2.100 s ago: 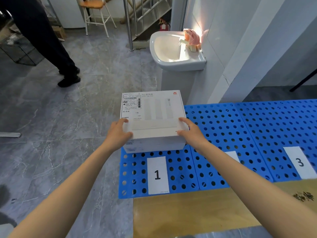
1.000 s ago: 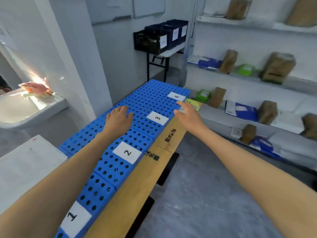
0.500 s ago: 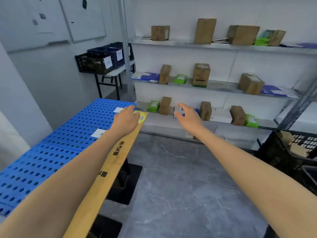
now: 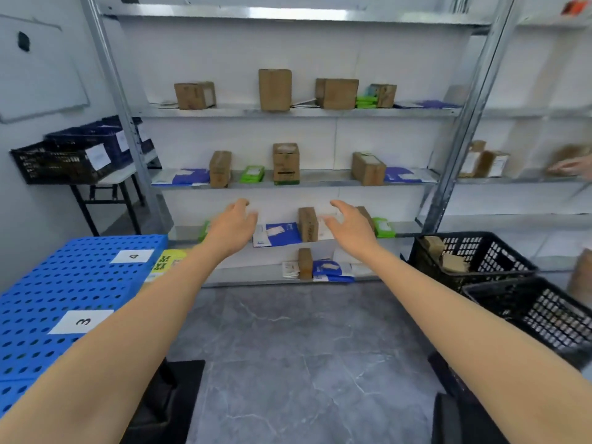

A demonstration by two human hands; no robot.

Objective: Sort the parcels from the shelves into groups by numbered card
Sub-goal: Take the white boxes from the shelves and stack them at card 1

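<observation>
both hands empty, fingers spread and loosely curled – left hand and right hand are stretched out side by side toward the shelves, touching nothing. parcels are on the shelves: brown boxes, blue mailers, green packs across four levels. between the hands sits a blue mailer, with an upright brown box just beside it at its 3 o'clock; a green pack shows past the right hand at 3 o'clock. one level down – a smaller brown box with another blue mailer beside it. the blue perforated bench sits at 8 o'clock of the frame; card 3 and card 4 lie flat on it, no parcel by either. black crates on the floor at 4 o'clock, one holding a couple of brown boxes. more dark crates on a small table at 10 o'clock. someone else's hand shows at the far 3 o'clock edge, blurred.
</observation>
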